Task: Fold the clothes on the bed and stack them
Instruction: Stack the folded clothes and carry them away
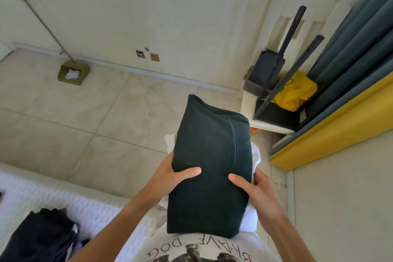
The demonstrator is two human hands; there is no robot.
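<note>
White cotton with a printed picture and lettering fills the bottom edge of the frame: the person's T-shirt (191, 249). Just above it, in the lower middle, a folded dark green garment (209, 166) is held up off the bed, over the floor, its near end against the T-shirt. It is a thick, tidy oblong with a rounded fold at the far end and a seam down its right side. White folded cloth (254, 159) peeks out beneath it on both sides. The left hand (170, 174) grips the bundle's left edge, thumb pressed on top, fingers hidden beneath. The right hand (253, 185) grips the right edge the same way.

At lower left lies the bed (42, 195) with a fluffy white cover, and a loose heap of dark clothes (40, 238) on it.

Farther off, pale floor tiles (85, 117). At upper left a green dustpan (73, 72) holds crumpled white paper, its long handle leaning on the wall. At right a white chair (282, 53) carries a dark folded stand (276, 74) and a yellow bag (295, 91); I cannot see inside it. Blue and yellow curtains (350, 66) hang at far right.
</note>
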